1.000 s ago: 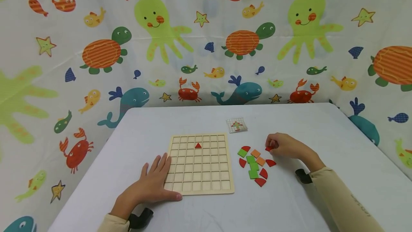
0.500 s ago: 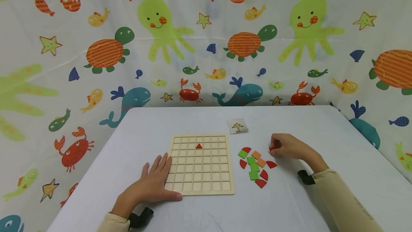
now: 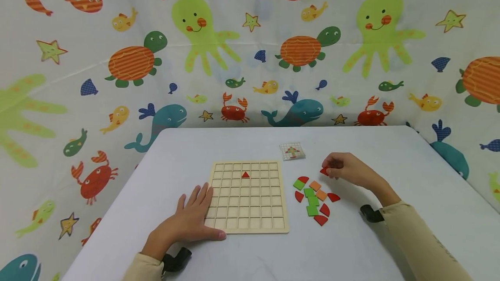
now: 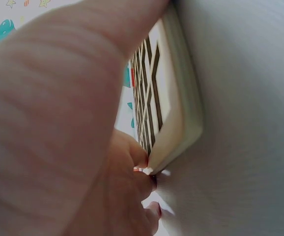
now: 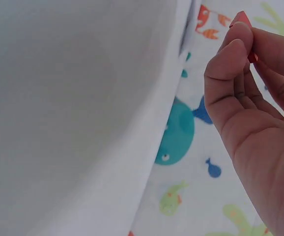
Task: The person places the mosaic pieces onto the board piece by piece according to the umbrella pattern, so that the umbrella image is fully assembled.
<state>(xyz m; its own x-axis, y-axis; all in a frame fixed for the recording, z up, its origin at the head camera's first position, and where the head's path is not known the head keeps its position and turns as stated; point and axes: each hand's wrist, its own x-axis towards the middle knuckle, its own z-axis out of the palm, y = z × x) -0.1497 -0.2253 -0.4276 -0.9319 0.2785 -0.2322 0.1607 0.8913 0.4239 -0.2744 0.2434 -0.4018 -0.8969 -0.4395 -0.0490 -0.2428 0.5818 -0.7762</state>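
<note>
My left hand (image 3: pixel 192 220) lies with straight, spread fingers along the left edge and near-left corner of a wooden grid board (image 3: pixel 250 198); the left wrist view shows its fingers against the board's rim (image 4: pixel 184 115). One red triangle (image 3: pixel 245 175) sits in a cell near the board's top. Right of the loose pieces, my right hand (image 3: pixel 349 171) pinches a red piece (image 3: pixel 324 171) between thumb and fingertips. The fingers cover part of that red piece (image 5: pixel 243 18) in the right wrist view, so its full outline is hidden.
Between board and right hand lie several loose pieces: green squares (image 3: pixel 313 210), orange squares (image 3: pixel 321 194) and red quarter-circles (image 3: pixel 321 220). A small pattern card (image 3: pixel 292 151) rests behind them on the white table (image 3: pixel 234 142). A sea-animal curtain (image 3: pixel 250 55) hangs behind the table.
My right hand first drew slightly right, then moved back left and up with the red piece in its pinch. My left hand stays at the board; the head view shifted slightly.
</note>
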